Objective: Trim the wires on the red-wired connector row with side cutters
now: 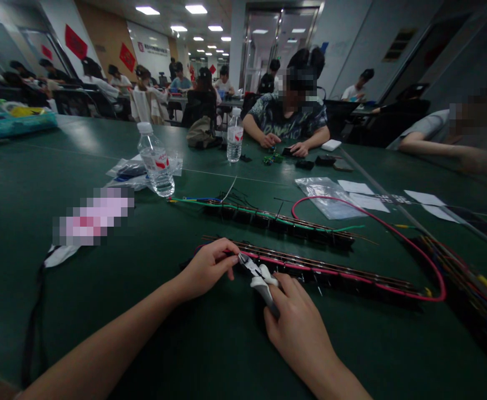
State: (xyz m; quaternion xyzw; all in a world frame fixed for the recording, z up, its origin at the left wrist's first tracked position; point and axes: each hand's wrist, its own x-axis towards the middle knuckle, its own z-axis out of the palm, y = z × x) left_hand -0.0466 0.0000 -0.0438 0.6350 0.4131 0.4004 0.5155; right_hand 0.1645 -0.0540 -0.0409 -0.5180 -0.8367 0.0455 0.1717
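My right hand (297, 316) is wrapped round the white-and-grey handles of a pair of cutting pliers (252, 266), jaws pointing up and left. My left hand (208, 268) is closed beside the jaw tips, thumb and index finger pinched together; what is between them is too small to make out. Both hands are at the near side of a long wire bundle (331, 272) with a red cable and copper-coloured wires. Thin tie ends stick out along it. Behind it lies a second bundle (277, 219) with a green wire.
Two water bottles (158, 164) (234, 139) stand farther back on the green table (114, 311). A blurred pink item with a black strap (39, 294) lies left. Clear plastic bags (329, 197), white papers (358, 188) and another wire bundle (464, 272) are right. A person sits opposite.
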